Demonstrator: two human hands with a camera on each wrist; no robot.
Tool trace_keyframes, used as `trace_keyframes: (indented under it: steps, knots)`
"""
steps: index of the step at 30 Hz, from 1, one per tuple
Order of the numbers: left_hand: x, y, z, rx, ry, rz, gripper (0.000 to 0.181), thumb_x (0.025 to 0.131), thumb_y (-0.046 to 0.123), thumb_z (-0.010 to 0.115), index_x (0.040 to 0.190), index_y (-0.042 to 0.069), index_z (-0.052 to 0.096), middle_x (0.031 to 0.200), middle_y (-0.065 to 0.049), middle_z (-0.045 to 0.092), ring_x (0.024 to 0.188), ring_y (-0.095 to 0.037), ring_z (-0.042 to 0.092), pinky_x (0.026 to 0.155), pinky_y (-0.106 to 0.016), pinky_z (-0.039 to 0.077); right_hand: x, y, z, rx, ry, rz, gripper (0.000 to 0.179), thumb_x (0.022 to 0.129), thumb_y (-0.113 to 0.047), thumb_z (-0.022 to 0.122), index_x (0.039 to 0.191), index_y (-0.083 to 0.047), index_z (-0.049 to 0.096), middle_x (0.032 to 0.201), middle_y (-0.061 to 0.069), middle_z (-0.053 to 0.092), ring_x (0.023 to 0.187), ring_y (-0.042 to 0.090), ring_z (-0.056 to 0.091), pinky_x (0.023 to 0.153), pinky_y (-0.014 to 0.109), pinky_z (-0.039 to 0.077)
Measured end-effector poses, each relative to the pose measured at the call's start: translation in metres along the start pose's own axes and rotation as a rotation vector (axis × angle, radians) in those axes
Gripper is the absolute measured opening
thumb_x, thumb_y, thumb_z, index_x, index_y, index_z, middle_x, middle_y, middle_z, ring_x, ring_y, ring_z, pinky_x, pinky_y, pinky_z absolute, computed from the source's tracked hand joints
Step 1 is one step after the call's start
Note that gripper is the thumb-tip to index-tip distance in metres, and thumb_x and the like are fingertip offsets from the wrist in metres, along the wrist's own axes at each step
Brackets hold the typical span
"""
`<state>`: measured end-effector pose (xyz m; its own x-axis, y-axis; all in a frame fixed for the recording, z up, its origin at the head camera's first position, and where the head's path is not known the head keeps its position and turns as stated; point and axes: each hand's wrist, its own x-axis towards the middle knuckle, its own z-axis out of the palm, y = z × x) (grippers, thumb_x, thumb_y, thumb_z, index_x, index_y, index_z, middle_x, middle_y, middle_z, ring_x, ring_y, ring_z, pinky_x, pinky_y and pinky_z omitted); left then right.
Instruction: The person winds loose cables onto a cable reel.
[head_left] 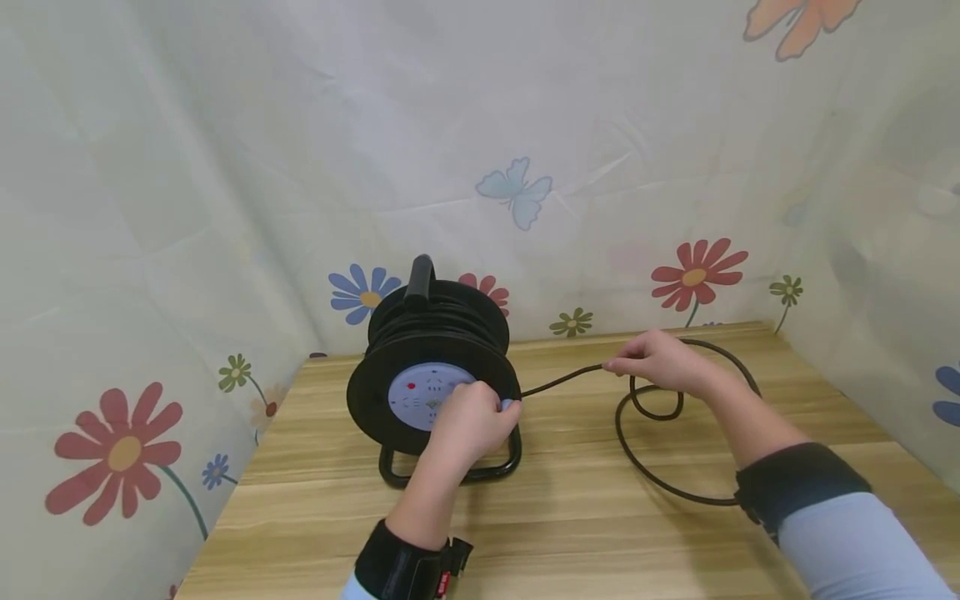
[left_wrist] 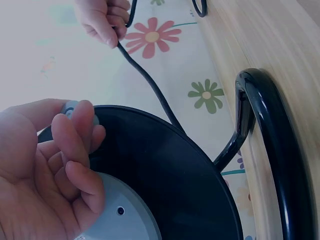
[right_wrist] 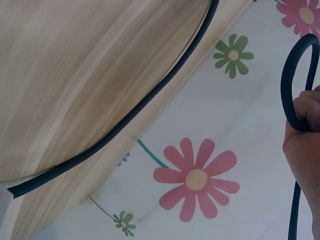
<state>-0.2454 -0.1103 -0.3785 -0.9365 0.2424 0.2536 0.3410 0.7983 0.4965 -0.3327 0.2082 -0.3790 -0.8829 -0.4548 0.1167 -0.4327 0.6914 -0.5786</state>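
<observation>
A black cable reel (head_left: 365,408) stands on its tube frame (head_left: 495,472), with dark cable wound between its two discs. Its front carries a pale blue socket panel (head_left: 408,400) with a red dot. My left hand (head_left: 467,423) is in front of the panel and grips a small grey-blue knob (left_wrist: 70,106) near the disc's edge between thumb and curled fingers. To the right, my right hand (head_left: 667,363) pinches the black cable (head_left: 562,381), which runs from the reel to its fingertips. Beyond that hand the cable bends into a small loop.
Loose cable (head_left: 651,477) curves in a wide loop on the wood-grain table (head_left: 300,525) below the right forearm. A carry handle (head_left: 421,283) rises over the reel. Behind the table hangs a pale sheet (head_left: 615,208) printed with flowers and butterflies.
</observation>
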Motion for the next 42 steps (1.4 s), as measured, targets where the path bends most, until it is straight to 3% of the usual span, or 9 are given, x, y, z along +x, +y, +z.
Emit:
trace_keyframes:
  steps: [5,11,17,22,30,35,38,42]
  knots:
    - [0.001,-0.003,0.001,0.038,-0.086,-0.04,0.052,0.089,0.035,0.059,0.043,0.013,0.046,0.036,0.006,0.042,0.034,-0.012,0.045,0.036,-0.026,0.029,0.005,-0.006,0.007,0.027,-0.011,-0.013,0.026,0.092,-0.045,0.061,0.085,-0.023,0.072,0.079,0.002,0.062,0.069,0.019,0.048,0.068,0.04,0.041]
    - [0.001,-0.005,0.004,0.09,-0.133,-0.045,0.047,0.088,0.034,0.059,0.047,0.013,0.051,0.037,0.006,0.046,0.037,-0.012,0.049,0.038,-0.028,0.036,0.01,-0.015,0.014,0.057,-0.004,-0.013,0.029,0.093,-0.044,0.06,0.083,-0.019,0.071,0.076,0.004,0.059,0.065,0.018,0.043,0.067,0.04,0.04]
    - [0.0,-0.009,0.005,0.151,-0.187,-0.068,0.044,0.088,0.033,0.058,0.048,0.013,0.056,0.036,0.004,0.049,0.038,-0.013,0.05,0.042,-0.03,0.04,0.013,-0.026,0.021,0.084,0.004,-0.032,0.026,0.096,-0.039,0.057,0.088,-0.018,0.07,0.085,0.001,0.064,0.077,0.019,0.052,0.072,0.042,0.044]
    - [-0.004,-0.013,0.005,0.221,-0.205,-0.088,0.039,0.088,0.034,0.059,0.054,0.014,0.056,0.037,0.005,0.05,0.036,-0.011,0.05,0.041,-0.03,0.042,0.018,-0.044,0.027,0.083,-0.004,-0.069,0.025,0.1,-0.031,0.052,0.099,-0.014,0.07,0.099,0.001,0.067,0.097,0.018,0.058,0.085,0.049,0.046]
    - [-0.011,-0.021,0.005,0.227,-0.201,-0.115,0.037,0.089,0.036,0.06,0.058,0.015,0.056,0.039,0.006,0.05,0.035,-0.01,0.05,0.041,-0.031,0.043,0.027,-0.06,0.036,0.131,-0.016,-0.062,0.024,0.101,-0.029,0.051,0.097,-0.014,0.07,0.098,0.001,0.067,0.096,0.018,0.057,0.082,0.046,0.047]
    - [-0.013,-0.028,0.005,0.25,-0.206,-0.136,0.036,0.088,0.037,0.062,0.06,0.015,0.056,0.039,0.005,0.05,0.037,-0.012,0.05,0.043,-0.033,0.043,0.033,-0.066,0.043,0.158,-0.039,-0.057,0.023,0.1,-0.025,0.051,0.097,-0.012,0.07,0.099,0.001,0.067,0.086,0.019,0.055,0.074,0.04,0.044]
    - [-0.015,-0.033,0.005,0.27,-0.211,-0.144,0.033,0.087,0.035,0.063,0.061,0.015,0.056,0.039,0.005,0.05,0.039,-0.012,0.051,0.044,-0.034,0.044,0.035,-0.07,0.047,0.172,-0.052,-0.058,0.022,0.1,-0.023,0.052,0.096,-0.011,0.07,0.096,0.0,0.067,0.071,0.018,0.048,0.068,0.037,0.041]
    - [-0.017,-0.04,0.003,0.309,-0.208,-0.152,0.033,0.085,0.034,0.064,0.059,0.016,0.055,0.043,0.005,0.051,0.042,-0.012,0.05,0.045,-0.034,0.044,0.039,-0.073,0.053,0.208,-0.086,-0.042,0.022,0.1,-0.021,0.052,0.093,-0.012,0.071,0.065,-0.003,0.053,0.05,0.014,0.033,0.055,0.031,0.037]
